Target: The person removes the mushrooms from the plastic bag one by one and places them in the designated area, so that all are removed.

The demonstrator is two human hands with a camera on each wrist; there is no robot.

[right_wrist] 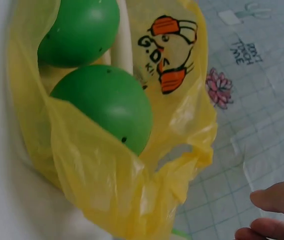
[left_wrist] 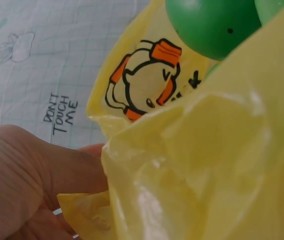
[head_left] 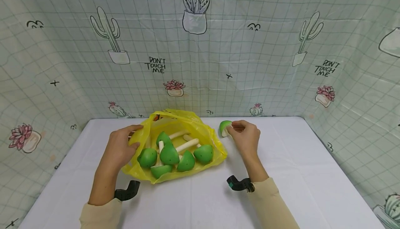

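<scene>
A yellow plastic bag (head_left: 184, 116) lies with its mouth facing me, holding several toy mushrooms with green dotted caps (head_left: 169, 154) and pale stems (head_left: 187, 145). My left hand (head_left: 120, 147) grips the bag's left edge; in the left wrist view the yellow film (left_wrist: 87, 210) runs between thumb and fingers. To the right of the bag, one more green-capped mushroom (head_left: 223, 127) sits on the table, at the fingertips of my right hand (head_left: 247, 137). In the right wrist view the right hand's thumb and fingers (right_wrist: 274, 197) are parted, with nothing between them.
A white-covered table (head_left: 190, 204) carries everything. Behind and at both sides hangs a grid-patterned cloth (head_left: 212, 48) printed with cacti. The bag's right handle loop (right_wrist: 181, 170) stands up beside the right hand. Each wrist wears a black camera mount (head_left: 239, 183).
</scene>
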